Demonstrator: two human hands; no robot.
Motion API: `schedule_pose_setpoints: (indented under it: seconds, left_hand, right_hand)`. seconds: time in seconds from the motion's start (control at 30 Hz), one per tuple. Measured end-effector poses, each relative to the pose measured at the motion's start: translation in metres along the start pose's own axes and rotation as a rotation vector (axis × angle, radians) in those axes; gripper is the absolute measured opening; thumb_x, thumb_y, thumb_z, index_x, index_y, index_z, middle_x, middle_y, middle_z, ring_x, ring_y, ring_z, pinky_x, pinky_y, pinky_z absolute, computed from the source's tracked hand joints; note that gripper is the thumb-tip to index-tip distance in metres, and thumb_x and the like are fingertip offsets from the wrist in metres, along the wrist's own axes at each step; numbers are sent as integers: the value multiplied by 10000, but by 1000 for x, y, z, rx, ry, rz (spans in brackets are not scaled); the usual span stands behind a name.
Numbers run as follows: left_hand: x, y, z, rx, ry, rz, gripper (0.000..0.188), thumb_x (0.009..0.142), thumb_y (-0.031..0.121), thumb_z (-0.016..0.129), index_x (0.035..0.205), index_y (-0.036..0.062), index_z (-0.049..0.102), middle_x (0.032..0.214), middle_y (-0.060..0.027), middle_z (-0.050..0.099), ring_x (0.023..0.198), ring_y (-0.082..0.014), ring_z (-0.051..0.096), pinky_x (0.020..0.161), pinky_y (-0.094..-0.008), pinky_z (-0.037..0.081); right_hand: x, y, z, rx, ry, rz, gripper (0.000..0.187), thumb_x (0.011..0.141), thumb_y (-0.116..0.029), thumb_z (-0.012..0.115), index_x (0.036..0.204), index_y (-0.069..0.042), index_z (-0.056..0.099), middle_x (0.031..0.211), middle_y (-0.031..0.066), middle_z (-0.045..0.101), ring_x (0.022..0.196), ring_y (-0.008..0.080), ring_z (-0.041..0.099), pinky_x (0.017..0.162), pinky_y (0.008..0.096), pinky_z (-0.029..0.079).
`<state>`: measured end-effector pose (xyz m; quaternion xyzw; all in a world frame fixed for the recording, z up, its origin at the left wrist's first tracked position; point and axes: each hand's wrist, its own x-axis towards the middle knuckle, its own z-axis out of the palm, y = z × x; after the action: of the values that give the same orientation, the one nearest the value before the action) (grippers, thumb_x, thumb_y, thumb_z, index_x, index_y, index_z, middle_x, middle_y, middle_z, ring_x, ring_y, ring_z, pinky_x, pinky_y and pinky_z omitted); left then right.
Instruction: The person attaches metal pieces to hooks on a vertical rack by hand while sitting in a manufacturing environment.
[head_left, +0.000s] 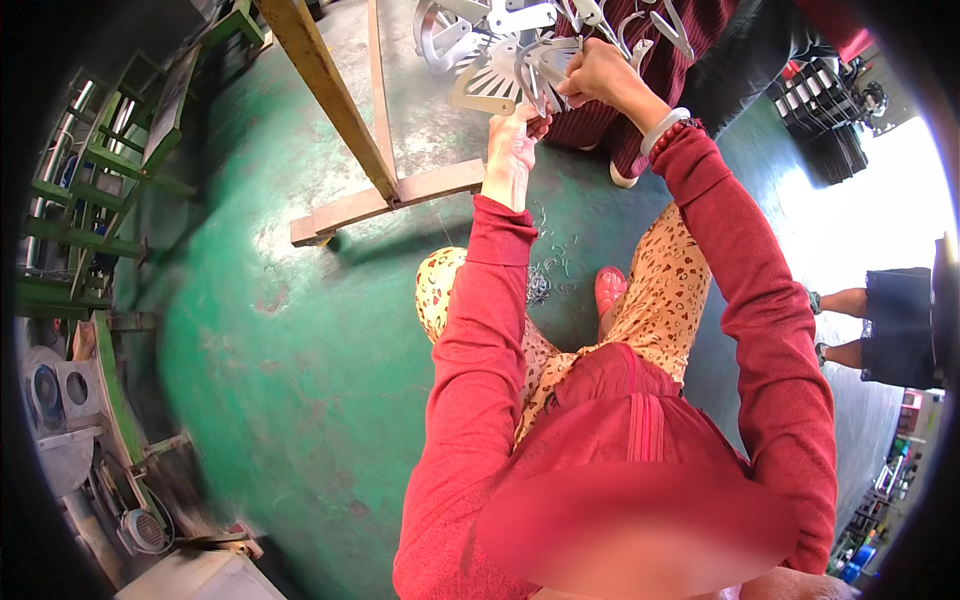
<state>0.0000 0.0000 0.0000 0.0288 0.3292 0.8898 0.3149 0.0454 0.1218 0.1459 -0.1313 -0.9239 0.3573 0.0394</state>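
Metal pieces (485,103): smooth, curved; left grip (513,145), right grip (603,78) holding.

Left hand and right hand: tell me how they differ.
The left hand sits lower in the picture; the right hand sits higher. The left hand's wrist looks bare; the right hand's wears a pale bangle and red beads. Both are at the silvery metal parts.

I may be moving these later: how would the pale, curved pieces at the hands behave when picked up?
The pale pieces look metallic, so they are probably stiff; their curves show no sagging. They may be fairly light for their size, since many look thin. Bunched closely together, their hooked outlines might snag.
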Motion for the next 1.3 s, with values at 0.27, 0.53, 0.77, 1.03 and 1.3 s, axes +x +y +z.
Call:
schedule_pose_setpoints:
  seconds: [0.27, 0.53, 0.77, 1.03, 1.3]
  left_hand:
    - [-1, -8, 12, 7, 6, 45, 203, 831, 165, 629, 944, -3, 644, 785, -95, 664, 660, -173, 630, 593, -262, 481]
    - [-3, 1, 5, 19, -103, 70, 189, 849, 173, 632, 961, 20, 636, 822, -64, 662, 680, -149, 626, 563, -275, 497]
    - [-9, -7, -5, 79, -201, -183, 224, 859, 189, 630, 1030, 44, 627, 910, -65, 662, 750, -146, 630, 622, -281, 510]
    - [-15, -15, 12, 159, -186, -31, 201, 845, 157, 655, 1008, 41, 633, 814, -30, 637, 642, -105, 570, 556, -223, 465]
    - [-27, -14, 37, 295, -77, 244, 119, 842, 91, 635, 918, 0, 644, 768, -36, 608, 600, -80, 517, 543, -206, 413]
  right_hand:
    - [-7, -9, -8, -147, -16, -58, 174, 667, -81, 709, 685, 81, 648, 571, 99, 614, 537, 163, 641, 512, 287, 517]
    - [17, 19, -3, -202, -34, -318, 173, 700, -120, 648, 595, 17, 628, 567, 104, 622, 458, 219, 584, 399, 337, 451]
    - [-21, 1, -14, 54, -113, -189, 117, 647, -6, 690, 711, 82, 645, 636, 136, 643, 571, 204, 652, 503, 297, 526]
    - [-8, 17, -21, -94, -235, -224, 150, 664, -20, 713, 770, 75, 664, 651, 138, 654, 570, 181, 655, 501, 293, 519]
    - [-7, 23, -13, -75, -91, -356, 167, 682, -46, 724, 786, 73, 669, 635, 141, 651, 546, 175, 650, 489, 287, 508]
